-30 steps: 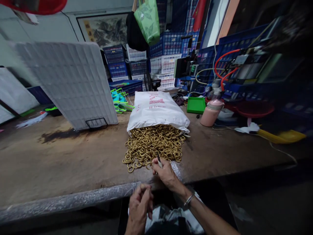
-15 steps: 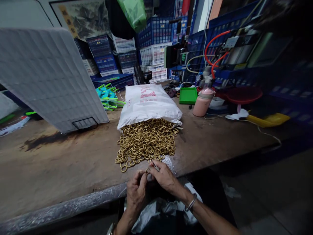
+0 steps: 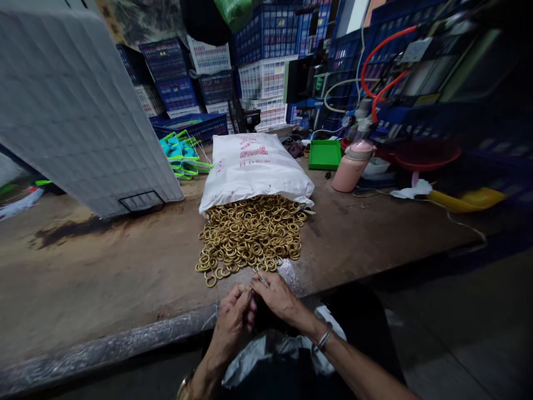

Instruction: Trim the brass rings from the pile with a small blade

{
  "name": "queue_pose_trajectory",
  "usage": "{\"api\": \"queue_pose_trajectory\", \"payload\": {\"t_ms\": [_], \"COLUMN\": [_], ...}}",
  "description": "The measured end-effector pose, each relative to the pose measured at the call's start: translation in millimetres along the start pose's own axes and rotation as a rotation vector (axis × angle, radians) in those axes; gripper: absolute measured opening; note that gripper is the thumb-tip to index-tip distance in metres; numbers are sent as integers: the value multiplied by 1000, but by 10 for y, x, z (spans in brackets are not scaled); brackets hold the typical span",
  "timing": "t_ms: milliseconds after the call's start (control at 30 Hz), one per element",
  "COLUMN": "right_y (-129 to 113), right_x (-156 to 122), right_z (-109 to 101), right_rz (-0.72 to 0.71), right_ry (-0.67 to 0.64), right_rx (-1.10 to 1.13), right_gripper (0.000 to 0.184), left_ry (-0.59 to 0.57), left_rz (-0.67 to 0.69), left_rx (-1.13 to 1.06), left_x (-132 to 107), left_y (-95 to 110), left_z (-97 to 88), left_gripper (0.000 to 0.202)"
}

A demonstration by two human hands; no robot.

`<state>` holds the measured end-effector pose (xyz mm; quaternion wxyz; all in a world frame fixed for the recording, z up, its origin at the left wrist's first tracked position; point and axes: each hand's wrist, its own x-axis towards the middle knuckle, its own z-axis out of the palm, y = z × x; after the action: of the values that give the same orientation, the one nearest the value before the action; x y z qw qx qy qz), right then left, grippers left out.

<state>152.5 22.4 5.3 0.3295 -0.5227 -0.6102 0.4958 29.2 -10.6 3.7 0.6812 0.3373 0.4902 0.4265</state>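
Both hands are close together at the table's front edge, just below a heap of brass-coloured rings (image 3: 250, 236). My left hand (image 3: 234, 316) is closed in a pinch, its thumb near the right fingers. Whatever sits at its fingertips is mostly hidden now; a ring showed there half a second ago. My right hand (image 3: 278, 300) is closed round a thin metal tool (image 3: 262, 279), whose narrow end points toward the heap. The tool's exact kind is not clear. Behind the rings lies a white sack (image 3: 256, 172) with red print, its open mouth toward me.
A tall pale padded panel (image 3: 91, 122) stands at left. Green-and-blue frames (image 3: 183, 155) lie beside the sack. Right of it are a green tray (image 3: 325, 154), a pink bottle (image 3: 352, 169) and a yellow scoop (image 3: 466, 200). Stacked crates (image 3: 266, 78) fill the back.
The view has shifted slightly. The left hand has turned and moved its fingers in closer to the right, and the ring between the hands is no longer clearly visible. The right hand keeps its grip.
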Motion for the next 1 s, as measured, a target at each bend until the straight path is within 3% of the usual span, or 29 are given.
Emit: {"api": "queue_pose_trajectory", "payload": {"t_ms": [133, 300, 433, 667, 900, 1000], "right_y": [59, 99, 95, 60, 68, 44], "right_x": [-1, -66, -102, -93, 127, 196], "right_z": [10, 30, 51, 115, 240, 346], "right_rz": [-42, -187, -204, -163, -157, -228], "right_ry": [48, -81, -101, -130, -39, 1], "right_rx": [-96, -477, -696, -838, -881, -869], "right_gripper": [22, 16, 23, 27, 27, 32], "left_ry": [38, 113, 137, 134, 45, 86], "left_rz": [-21, -5, 30, 103, 75, 34], "left_rx": [-48, -6, 50, 91, -171, -347], "left_x": [-24, -30, -29, -96, -324, -323], "left_y": [10, 17, 8, -75, -135, -135], "left_z": [-2, -12, -32, -139, -235, -305], "left_gripper": [34, 35, 35, 32, 24, 23]}}
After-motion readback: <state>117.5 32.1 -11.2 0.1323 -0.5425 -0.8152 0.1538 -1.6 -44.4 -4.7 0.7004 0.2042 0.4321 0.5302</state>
